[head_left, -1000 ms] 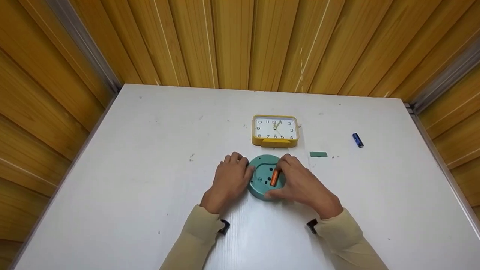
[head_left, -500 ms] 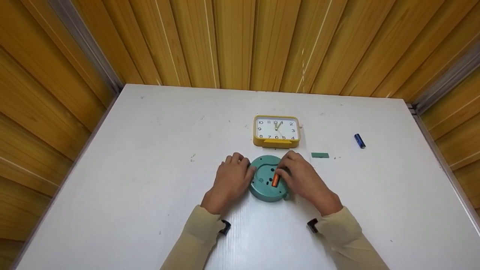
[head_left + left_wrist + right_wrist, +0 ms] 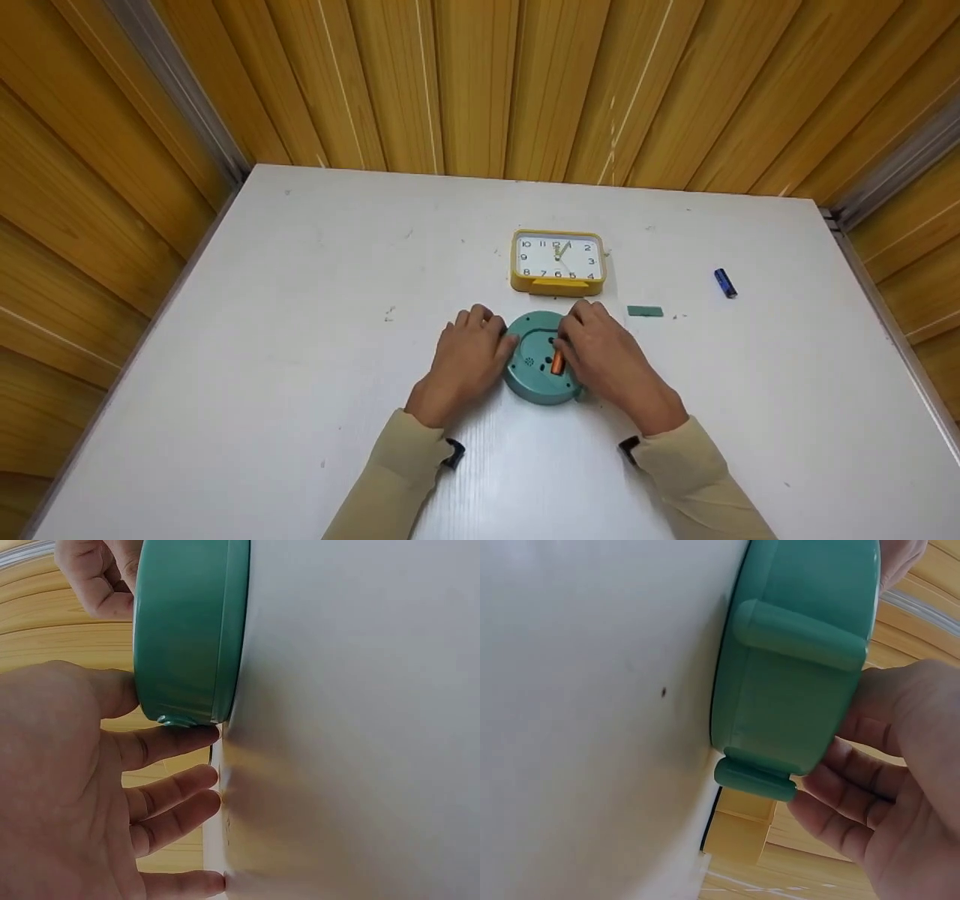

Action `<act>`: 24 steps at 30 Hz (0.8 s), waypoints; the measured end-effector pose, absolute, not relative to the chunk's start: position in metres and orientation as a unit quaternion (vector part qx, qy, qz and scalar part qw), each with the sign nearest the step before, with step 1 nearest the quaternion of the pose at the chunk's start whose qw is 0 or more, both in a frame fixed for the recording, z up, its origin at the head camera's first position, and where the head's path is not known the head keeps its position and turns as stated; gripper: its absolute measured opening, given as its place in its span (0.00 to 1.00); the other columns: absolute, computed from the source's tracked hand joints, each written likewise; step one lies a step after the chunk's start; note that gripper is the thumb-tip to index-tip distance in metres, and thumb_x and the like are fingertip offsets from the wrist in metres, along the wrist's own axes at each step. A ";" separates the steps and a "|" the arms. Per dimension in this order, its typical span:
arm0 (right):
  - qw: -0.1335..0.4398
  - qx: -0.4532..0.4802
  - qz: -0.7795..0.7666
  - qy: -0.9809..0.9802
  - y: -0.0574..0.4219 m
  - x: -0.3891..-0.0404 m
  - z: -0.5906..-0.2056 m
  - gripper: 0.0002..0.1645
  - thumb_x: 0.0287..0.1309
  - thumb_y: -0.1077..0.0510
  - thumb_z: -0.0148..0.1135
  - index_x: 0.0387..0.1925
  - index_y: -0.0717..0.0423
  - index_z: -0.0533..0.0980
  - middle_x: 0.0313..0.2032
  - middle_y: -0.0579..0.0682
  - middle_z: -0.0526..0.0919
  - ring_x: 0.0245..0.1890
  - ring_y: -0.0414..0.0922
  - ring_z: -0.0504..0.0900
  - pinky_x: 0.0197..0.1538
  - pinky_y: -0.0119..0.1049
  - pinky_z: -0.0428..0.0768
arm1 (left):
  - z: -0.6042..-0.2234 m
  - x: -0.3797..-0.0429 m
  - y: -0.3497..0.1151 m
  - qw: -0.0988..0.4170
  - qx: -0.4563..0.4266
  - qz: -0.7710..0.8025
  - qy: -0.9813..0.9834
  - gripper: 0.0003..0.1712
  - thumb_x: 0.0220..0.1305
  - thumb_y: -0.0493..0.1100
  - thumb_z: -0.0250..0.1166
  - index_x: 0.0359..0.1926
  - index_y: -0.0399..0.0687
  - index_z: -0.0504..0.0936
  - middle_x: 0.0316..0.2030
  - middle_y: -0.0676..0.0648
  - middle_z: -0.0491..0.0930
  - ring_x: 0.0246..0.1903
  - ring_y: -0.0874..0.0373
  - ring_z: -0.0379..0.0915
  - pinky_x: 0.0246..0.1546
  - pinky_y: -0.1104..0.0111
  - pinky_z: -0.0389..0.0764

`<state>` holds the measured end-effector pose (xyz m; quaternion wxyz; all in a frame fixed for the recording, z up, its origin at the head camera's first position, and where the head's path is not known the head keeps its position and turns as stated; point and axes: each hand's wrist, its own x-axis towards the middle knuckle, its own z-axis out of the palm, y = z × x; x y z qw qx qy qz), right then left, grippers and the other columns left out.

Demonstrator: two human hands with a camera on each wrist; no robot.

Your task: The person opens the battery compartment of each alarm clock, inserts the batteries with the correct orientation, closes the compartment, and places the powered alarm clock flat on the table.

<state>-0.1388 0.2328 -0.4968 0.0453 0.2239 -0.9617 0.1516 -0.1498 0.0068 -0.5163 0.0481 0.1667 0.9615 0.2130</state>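
Note:
A round green clock [image 3: 541,391] lies back side up on the white table, dark knobs and a sound grille showing. My left hand [image 3: 466,360] holds its left edge; in the left wrist view the thumb is at the upper rim and the index finger along the side, other fingertips on the table. An orange battery [image 3: 557,365] sits at the back of the clock. My right hand [image 3: 609,358] has its thumb and fingertips at the battery's far end, covering that end. The right wrist view shows only the clock's side [image 3: 802,705]; the battery is hidden there.
Behind the green clock stands a yellow rectangular alarm clock [image 3: 559,286]. A small green battery cover [image 3: 645,311] lies to the right, with a blue battery [image 3: 725,283] farther right. Wood-patterned walls [image 3: 472,90] border the white table [image 3: 225,360].
My right thumb has left the clock's near edge and moved up to the orange battery, joining the fingers there. The left hand keeps its place on the clock. The view has shifted slightly.

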 end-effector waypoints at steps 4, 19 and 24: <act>0.038 0.202 0.156 -0.966 0.230 -0.137 -0.499 0.10 0.73 0.58 0.68 0.47 0.62 0.79 0.46 0.54 0.71 0.46 0.49 0.72 0.46 0.42 0.82 | -0.516 -0.150 0.007 0.049 0.170 0.210 0.962 0.28 0.84 0.59 0.48 0.61 0.44 0.82 0.62 0.42 0.74 0.59 0.46 0.68 0.61 0.49 0.74; 0.066 0.251 -0.014 -0.966 0.234 -0.138 -0.503 0.17 0.77 0.54 0.62 0.51 0.67 0.74 0.40 0.59 0.68 0.43 0.55 0.69 0.48 0.48 0.78 | -0.516 -0.150 0.009 0.050 0.168 0.199 0.964 0.28 0.84 0.59 0.49 0.62 0.44 0.81 0.62 0.42 0.74 0.59 0.46 0.69 0.62 0.49 0.74; 0.053 0.276 -0.020 -0.959 0.239 -0.144 -0.505 0.18 0.78 0.53 0.60 0.51 0.66 0.73 0.39 0.57 0.67 0.43 0.54 0.68 0.48 0.48 0.77 | -0.517 -0.151 0.008 0.048 0.168 0.196 0.965 0.27 0.84 0.58 0.50 0.61 0.43 0.82 0.61 0.42 0.75 0.59 0.45 0.69 0.61 0.49 0.74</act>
